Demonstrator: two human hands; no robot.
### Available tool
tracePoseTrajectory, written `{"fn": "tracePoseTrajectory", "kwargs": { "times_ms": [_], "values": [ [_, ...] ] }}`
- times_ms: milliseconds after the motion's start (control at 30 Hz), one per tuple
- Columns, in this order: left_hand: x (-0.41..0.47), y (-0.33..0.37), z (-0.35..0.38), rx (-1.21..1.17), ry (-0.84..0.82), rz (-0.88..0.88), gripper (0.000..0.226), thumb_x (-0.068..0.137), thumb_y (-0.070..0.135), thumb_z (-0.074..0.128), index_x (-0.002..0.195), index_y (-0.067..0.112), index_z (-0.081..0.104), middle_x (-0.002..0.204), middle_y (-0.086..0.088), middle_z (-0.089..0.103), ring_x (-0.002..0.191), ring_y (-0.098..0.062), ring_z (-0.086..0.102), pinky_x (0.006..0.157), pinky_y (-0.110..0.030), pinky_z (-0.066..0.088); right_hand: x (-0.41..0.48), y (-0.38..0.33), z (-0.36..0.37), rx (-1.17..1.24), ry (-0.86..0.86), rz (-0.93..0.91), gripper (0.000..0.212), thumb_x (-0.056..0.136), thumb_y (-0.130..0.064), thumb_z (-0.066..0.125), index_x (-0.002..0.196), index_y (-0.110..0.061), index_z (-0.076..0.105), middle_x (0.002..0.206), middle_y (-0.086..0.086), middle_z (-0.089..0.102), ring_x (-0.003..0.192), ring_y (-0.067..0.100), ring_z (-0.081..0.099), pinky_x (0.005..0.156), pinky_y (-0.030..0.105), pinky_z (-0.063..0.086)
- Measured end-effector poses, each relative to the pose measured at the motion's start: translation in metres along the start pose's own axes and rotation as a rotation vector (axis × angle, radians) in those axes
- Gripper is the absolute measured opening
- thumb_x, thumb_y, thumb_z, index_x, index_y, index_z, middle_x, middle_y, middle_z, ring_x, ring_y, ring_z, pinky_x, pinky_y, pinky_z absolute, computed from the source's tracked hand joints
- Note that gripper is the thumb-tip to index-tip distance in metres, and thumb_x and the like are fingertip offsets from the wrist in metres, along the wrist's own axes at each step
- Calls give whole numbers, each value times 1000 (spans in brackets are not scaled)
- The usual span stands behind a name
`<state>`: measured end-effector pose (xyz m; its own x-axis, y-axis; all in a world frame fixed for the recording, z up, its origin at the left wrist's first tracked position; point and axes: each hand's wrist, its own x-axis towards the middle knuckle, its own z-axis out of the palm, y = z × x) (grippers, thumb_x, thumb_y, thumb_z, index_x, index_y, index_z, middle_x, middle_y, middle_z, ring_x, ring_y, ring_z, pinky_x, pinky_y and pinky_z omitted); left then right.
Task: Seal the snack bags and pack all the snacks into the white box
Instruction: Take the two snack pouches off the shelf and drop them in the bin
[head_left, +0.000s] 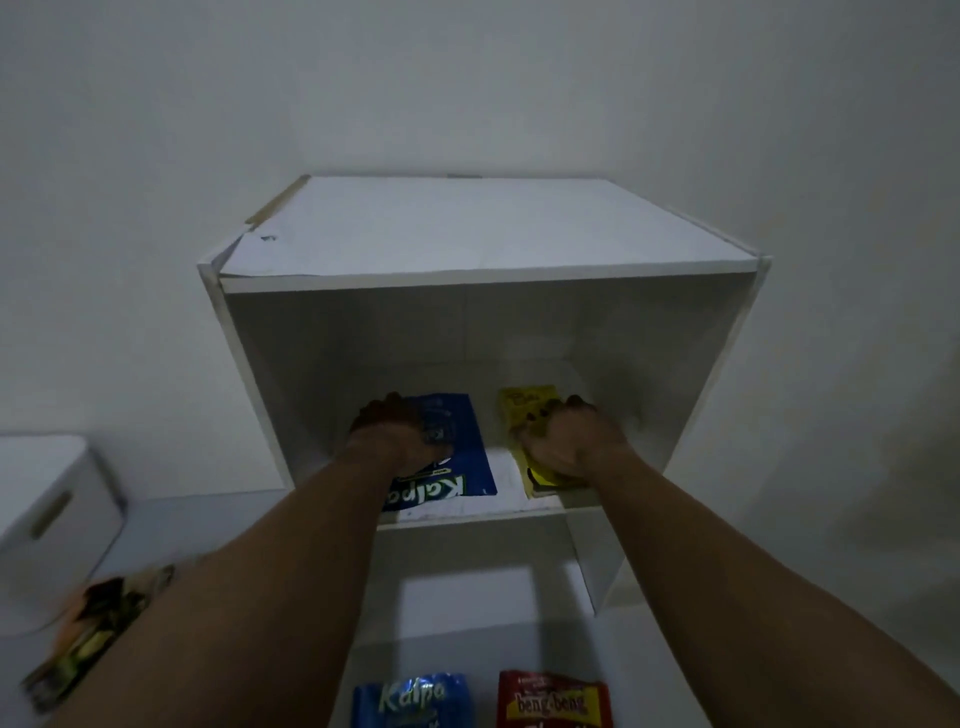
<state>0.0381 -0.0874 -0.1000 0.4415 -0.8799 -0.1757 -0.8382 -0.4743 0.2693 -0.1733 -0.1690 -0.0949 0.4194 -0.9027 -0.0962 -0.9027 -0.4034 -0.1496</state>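
Observation:
Both my arms reach into the open front of a white box-shaped shelf unit (483, 228). My left hand (392, 434) grips a blue Kalpa snack bag (467, 467) that lies flat on the upper shelf. My right hand (566, 441) grips a yellow snack bag (522, 410) next to it on the same shelf. Near the bottom edge of the view lie a second blue Kalpa bag (413, 699) and a red beng-beng bag (553, 699). A green and orange snack bag (91, 631) lies at the lower left, partly behind my left forearm.
A white storage box (57, 525) with a slot handle stands at the left on the pale surface. A lower compartment of the shelf unit (467, 577) opens below the upper shelf. A plain white wall rises behind everything.

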Motion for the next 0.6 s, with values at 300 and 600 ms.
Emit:
{"fn": "tracePoseTrajectory", "kwargs": {
  "times_ms": [300, 600],
  "values": [
    [5, 7, 7, 14, -36, -195, 104, 59, 79, 69, 143, 26, 42, 139, -6, 49, 124, -28, 50, 95, -35, 45, 15, 2, 4, -62, -106, 0, 87, 87, -71, 40, 152, -16, 26, 148, 17, 35, 131, 35, 38, 103, 41, 36],
    [10, 18, -6, -117, 16, -444, 110, 75, 37, 82, 156, 18, 10, 154, -25, 21, 141, -41, 27, 112, -52, 34, -2, -2, -8, 49, -55, -4, 78, 87, -63, 55, 144, -13, 38, 137, 18, 46, 120, 33, 48, 95, 34, 43]
  ]
}}
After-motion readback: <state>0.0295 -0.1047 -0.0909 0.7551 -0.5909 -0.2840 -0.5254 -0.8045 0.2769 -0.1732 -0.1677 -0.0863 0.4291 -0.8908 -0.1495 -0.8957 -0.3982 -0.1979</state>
